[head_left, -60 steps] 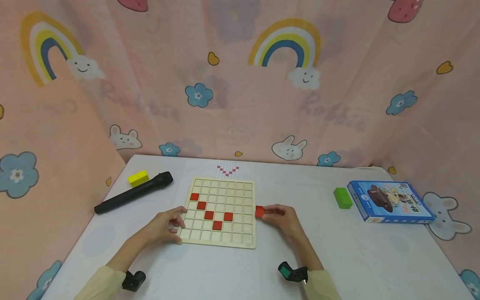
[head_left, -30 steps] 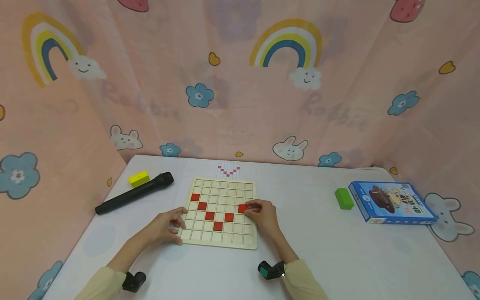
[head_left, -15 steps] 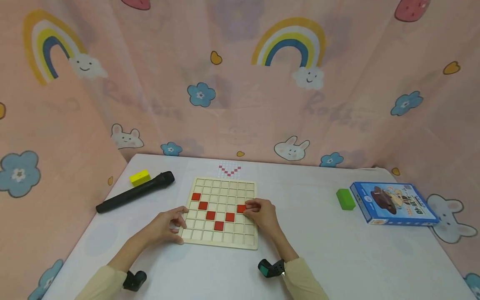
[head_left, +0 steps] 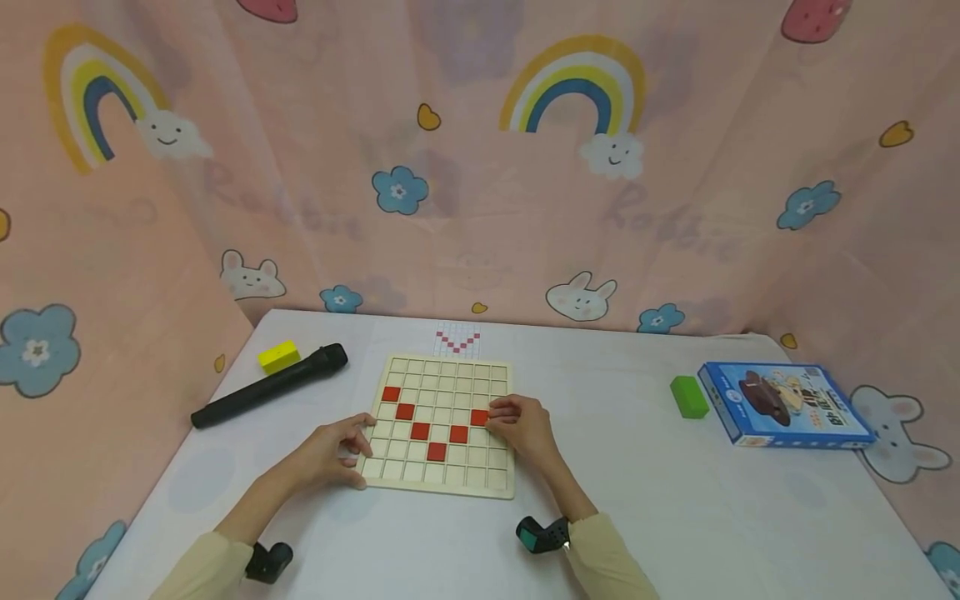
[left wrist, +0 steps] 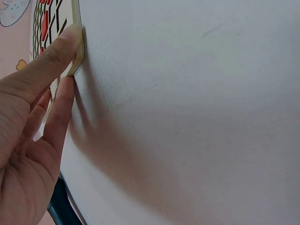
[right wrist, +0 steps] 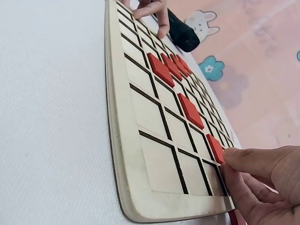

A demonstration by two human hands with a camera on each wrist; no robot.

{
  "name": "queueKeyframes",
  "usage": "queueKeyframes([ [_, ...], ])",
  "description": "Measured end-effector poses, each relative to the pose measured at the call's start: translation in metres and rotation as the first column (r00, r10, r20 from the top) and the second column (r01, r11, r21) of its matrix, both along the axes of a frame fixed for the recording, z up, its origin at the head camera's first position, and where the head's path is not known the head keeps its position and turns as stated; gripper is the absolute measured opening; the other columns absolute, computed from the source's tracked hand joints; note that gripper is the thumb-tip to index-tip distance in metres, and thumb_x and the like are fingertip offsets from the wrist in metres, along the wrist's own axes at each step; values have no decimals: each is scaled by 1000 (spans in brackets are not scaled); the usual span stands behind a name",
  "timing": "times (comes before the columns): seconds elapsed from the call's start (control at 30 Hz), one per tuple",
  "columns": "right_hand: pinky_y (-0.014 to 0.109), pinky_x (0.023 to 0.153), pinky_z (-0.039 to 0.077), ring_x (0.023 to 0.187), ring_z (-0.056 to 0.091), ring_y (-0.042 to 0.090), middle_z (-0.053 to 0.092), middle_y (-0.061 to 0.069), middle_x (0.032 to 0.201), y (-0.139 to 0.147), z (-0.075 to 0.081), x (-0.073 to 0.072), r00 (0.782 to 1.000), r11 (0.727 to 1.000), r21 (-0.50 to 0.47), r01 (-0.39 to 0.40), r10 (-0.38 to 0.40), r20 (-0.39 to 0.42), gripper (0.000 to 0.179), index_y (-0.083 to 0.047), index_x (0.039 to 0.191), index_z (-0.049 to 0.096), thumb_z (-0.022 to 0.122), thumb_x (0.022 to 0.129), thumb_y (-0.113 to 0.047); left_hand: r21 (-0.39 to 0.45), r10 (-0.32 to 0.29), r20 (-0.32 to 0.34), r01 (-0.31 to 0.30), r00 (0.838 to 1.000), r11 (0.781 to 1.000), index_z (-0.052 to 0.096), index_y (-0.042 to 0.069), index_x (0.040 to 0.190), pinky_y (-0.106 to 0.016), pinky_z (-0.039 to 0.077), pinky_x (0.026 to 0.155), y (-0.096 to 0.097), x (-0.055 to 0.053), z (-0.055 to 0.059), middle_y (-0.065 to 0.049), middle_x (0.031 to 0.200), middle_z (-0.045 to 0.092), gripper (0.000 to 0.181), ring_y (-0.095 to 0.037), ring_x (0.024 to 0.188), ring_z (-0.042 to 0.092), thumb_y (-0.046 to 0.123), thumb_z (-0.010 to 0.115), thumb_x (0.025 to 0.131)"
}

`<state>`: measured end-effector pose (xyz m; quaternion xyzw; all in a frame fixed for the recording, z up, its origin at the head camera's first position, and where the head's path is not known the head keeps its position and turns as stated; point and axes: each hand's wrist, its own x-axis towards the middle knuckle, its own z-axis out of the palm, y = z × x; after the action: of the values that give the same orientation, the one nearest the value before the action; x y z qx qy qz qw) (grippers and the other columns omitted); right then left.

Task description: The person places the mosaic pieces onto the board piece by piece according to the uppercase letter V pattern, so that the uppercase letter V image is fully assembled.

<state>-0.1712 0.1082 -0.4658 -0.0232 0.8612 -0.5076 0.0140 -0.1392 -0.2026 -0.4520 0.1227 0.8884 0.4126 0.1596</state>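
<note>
A pale square grid board [head_left: 472,477] lies on the white table. Several flat red square tiles [head_left: 437,452] sit in its cells in a V-like line. My left hand [head_left: 330,454] holds the board at its left edge; in the left wrist view the thumb [left wrist: 56,54] lies on the near corner and the fingers are along the edge. My right hand [head_left: 525,425] reaches over the board's right side and pinches the rightmost red tile [head_left: 479,417]. In the right wrist view that red tile [right wrist: 215,149] rests on the grid, partly hidden by the thumb.
A printed V-pattern sheet [head_left: 457,340] lies behind the board. To the left are a black microphone-shaped object [head_left: 270,386] and a yellow block [head_left: 278,357]. At right are a green block [head_left: 688,397] and a blue box [head_left: 783,406]. Something red [right wrist: 236,218] shows below the board's edge.
My right hand has carried the red tile from beside the board leftward onto the grid, then shifted it slightly left. My left hand has stayed at the board's edge.
</note>
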Motion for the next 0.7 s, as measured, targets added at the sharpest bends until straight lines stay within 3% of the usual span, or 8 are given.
queueKeyframes([
  [0.1, 30, 77, 56, 83, 68, 22, 70, 10, 91, 1, 1, 1, 1000, 1000, -12, -3, 3, 3, 24, 3, 103, 67, 74, 80, 0, 8, -10, -9, 10, 1000, 1000, 53, -3, 125, -24, 53, 74, -2, 0, 0, -4, 96, 64, 72, -21, 93, 54, 0, 87, 62],
  [0.17, 30, 77, 56, 85, 67, 21, 70, 9, 93, 3, 2, 1, 1000, 1000, -31, 6, -6, 11, 25, 2, 105, 68, 74, 81, -1, 12, -6, -11, 6, 1000, 1000, 60, -1, 115, -23, 53, 74, -2, 1, -1, -10, 112, 62, 59, -21, 97, 54, 0, 87, 62],
  [0.27, 30, 78, 55, 87, 67, 21, 70, 9, 95, 9, 4, 2, 1000, 998, -57, 22, -21, 21, 26, 1, 107, 67, 73, 82, -2, 2, 5, -8, -5, 1000, 1000, 66, 4, 97, -21, 53, 76, -2, 1, -1, -15, 135, 51, 41, -23, 103, 53, 0, 87, 62],
  [0.33, 30, 79, 55, 88, 67, 21, 70, 9, 97, 15, 6, 2, 999, 997, -68, 34, -32, 31, 27, 0, 108, 67, 73, 82, -1, -11, 20, -6, -20, 1000, 1000, 66, 7, 89, -21, 53, 76, -1, 1, -1, -14, 142, 45, 35, -24, 107, 53, -1, 87, 62],
  [0.7, 39, 87, 53, 98, 65, 30, 67, 17, 110, 52, 5, 4, 997, 995, -75, 64, -62, 38, 34, 1, 115, 64, 73, 82, 0, -20, 24, -2, -24, 1000, 1000, 66, 6, 87, -20, 53, 74, 1, 2, 1, -16, 142, 45, 34, -25, 109, 53, -1, 87, 62],
])
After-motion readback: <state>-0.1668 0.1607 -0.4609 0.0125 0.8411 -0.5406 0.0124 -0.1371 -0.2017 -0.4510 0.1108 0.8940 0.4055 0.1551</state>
